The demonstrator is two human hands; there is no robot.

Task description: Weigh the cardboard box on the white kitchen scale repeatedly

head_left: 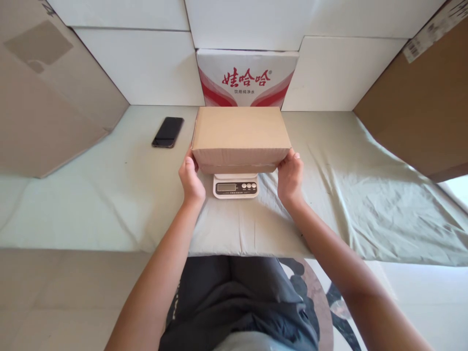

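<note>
Left hand (pixel 190 179) and right hand (pixel 290 176) grip the cardboard box (pixel 240 136) ends, over the scale (pixel 236 186).

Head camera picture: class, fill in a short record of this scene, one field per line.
Left hand: grips the left end of the cardboard box
Right hand: grips the box's right end
Box: closed, plain brown, above the scale
Scale: small, white, on the grey-green cloth
Phone: dark, flat on the cloth, left of the box
Behind: red-and-white printed carton
</note>
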